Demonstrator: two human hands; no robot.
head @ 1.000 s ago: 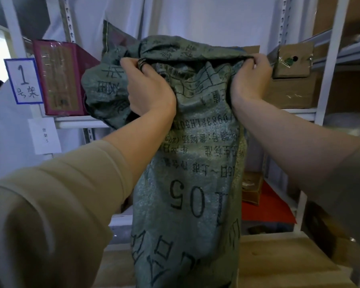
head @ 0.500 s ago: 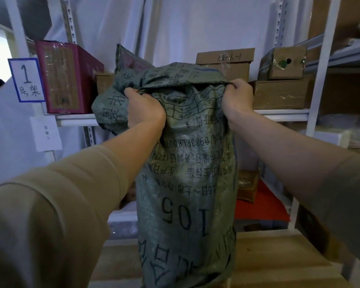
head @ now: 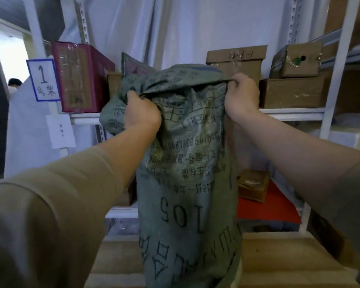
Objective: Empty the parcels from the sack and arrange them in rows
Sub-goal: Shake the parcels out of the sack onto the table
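A grey-green woven sack [head: 187, 183] with black upside-down print hangs upended in front of me, above a wooden table [head: 283, 258]. My left hand [head: 142, 114] grips a bunch of the fabric at the sack's raised end on the left. My right hand [head: 240, 96] pinches the same raised end at its right corner. The sack's lower end runs out of the bottom of the view, so its mouth is hidden. No parcel from inside it shows.
A white metal shelf rack [head: 328, 94] stands right behind the sack. On it sit a dark red box [head: 77, 77], several brown cardboard boxes [head: 293, 92] and a small box [head: 252, 186] on a red sheet lower down. A numbered sign [head: 43, 80] hangs at left. A person [head: 14, 83] stands far left.
Both hands have come down with the sack's raised end, which sat higher before. The cardboard boxes behind it now show above the sack.
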